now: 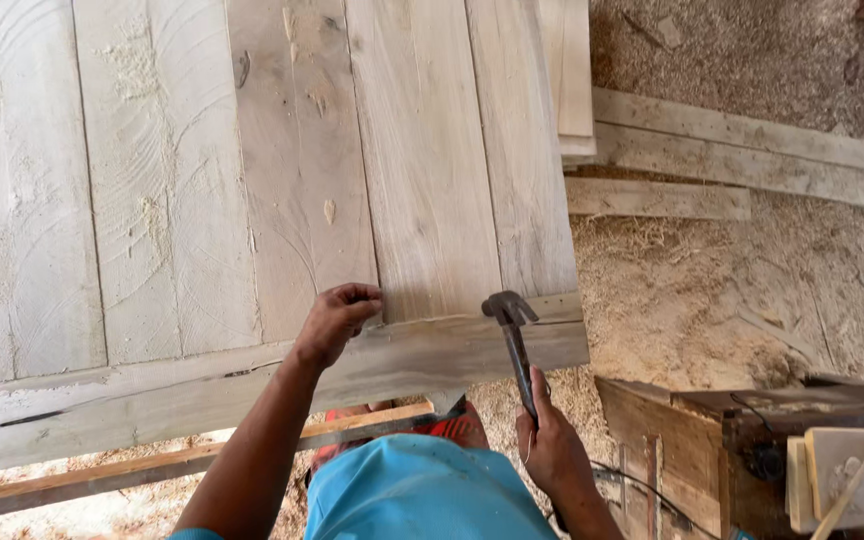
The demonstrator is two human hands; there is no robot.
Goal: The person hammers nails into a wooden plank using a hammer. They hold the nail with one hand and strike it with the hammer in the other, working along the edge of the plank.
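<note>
**Hammer poised at panel edge, left fingers pinched at board joint**

Right hand point(552, 445), lower centre-right of frame: fingers closed around handle of claw hammer point(514, 345). Hammer head up, level with near edge of plank panel point(252, 180), just above cross batten point(252, 385).

Left hand point(335, 322), centre of frame: fingertips pinched together against panel where boards meet batten. Whether a nail sits between them: cannot tell, too small.

Panel fills upper left and centre; sawdust on its surface. Loose planks point(732, 150) upper right on shaving-strewn floor. Wooden box point(672, 440) lower right.

Judgement: step in hand looks like fastening board to batten, striking phase. Next move calls for a short, controlled swing onto the pinched spot, left fingers kept clear of hammer head.
</note>
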